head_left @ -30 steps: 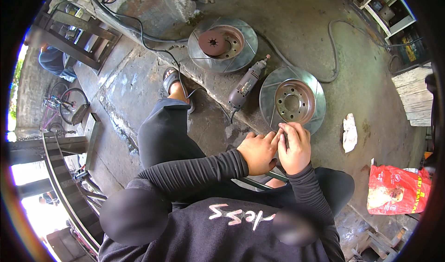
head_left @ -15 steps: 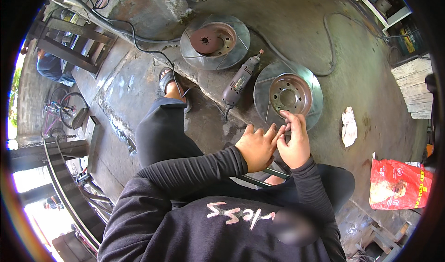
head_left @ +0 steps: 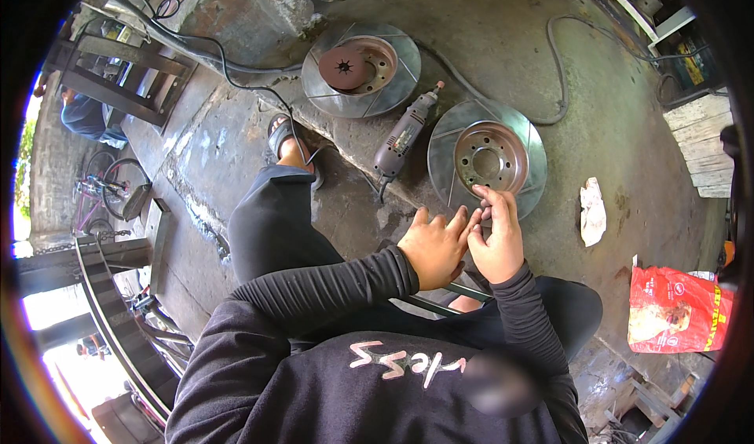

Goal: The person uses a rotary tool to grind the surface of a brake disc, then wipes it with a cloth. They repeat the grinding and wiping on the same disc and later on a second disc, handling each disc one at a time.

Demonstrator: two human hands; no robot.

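My left hand (head_left: 432,248) and my right hand (head_left: 499,240) meet above my crossed leg, fingertips touching. The left one's fingers are apart, reaching toward the right thumb. Those of the right are loosely bent and spread, and nothing shows in either hand. Just beyond the right fingertips lies a slotted brake disc (head_left: 526,149) with a rusty brown centre. Left of it rests a grey power grinder (head_left: 400,136), its narrow tip pointing away. Farther off is a second brake disc (head_left: 402,71), with a brown sanding disc (head_left: 338,73) lying over part of its centre.
A dark cable (head_left: 561,83) winds across the concrete floor behind the discs. To the right lie a crumpled whitish rag or paper (head_left: 592,216) and a red bag (head_left: 677,306). My sandalled foot (head_left: 287,142) is beside another cord. A bicycle (head_left: 118,185) stands far left.
My hands stay together in nearly the same pose, fingers shifting only slightly. The whole view has moved a little; the discs and the grinder lie as before.
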